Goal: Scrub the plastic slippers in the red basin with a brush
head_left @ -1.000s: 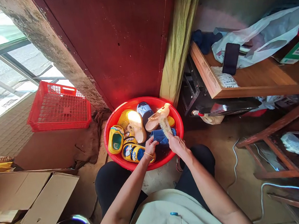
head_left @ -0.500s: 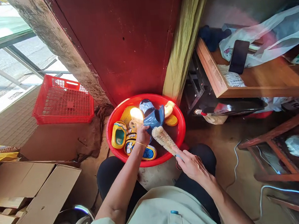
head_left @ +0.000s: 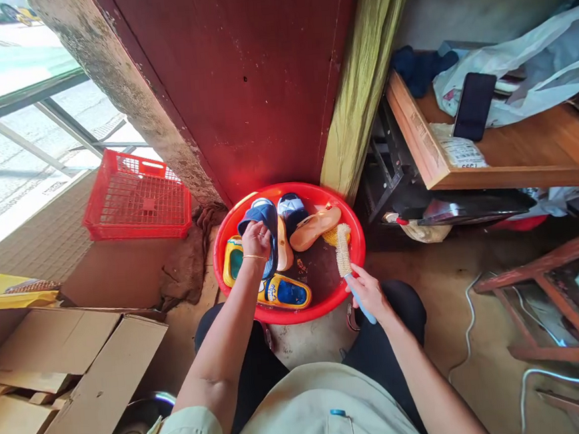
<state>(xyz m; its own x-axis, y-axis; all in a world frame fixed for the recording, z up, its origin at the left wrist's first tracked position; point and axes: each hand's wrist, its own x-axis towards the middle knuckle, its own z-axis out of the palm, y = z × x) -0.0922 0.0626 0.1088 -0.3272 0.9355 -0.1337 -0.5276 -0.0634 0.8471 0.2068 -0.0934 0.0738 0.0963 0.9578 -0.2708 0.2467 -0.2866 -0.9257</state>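
A red basin (head_left: 297,318) on the floor holds several slippers and dark water. My left hand (head_left: 256,238) is closed on a dark blue slipper (head_left: 271,216) at the basin's left side. Over the right rim, my right hand (head_left: 368,291) grips the blue handle of a brush (head_left: 343,249), its pale bristles pointing up. Between the hands lie a tan slipper (head_left: 316,228) and a blue-and-white slipper (head_left: 291,207). Nearer to me sits a yellow slipper with a blue inside (head_left: 289,292); another yellow one with a green inside (head_left: 233,260) is at the left.
A red crate (head_left: 140,202) and a brown cloth (head_left: 186,265) are left of the basin. Cardboard boxes (head_left: 80,354) fill the lower left. At right stand a wooden drawer (head_left: 527,175) with a phone (head_left: 474,105) and a wooden stool (head_left: 549,270). A red door (head_left: 239,80) is behind.
My left hand has moved left with the blue slipper. My right hand has drawn the brush right, away from the slipper, and turned it upright. The tan slipper now shows fully.
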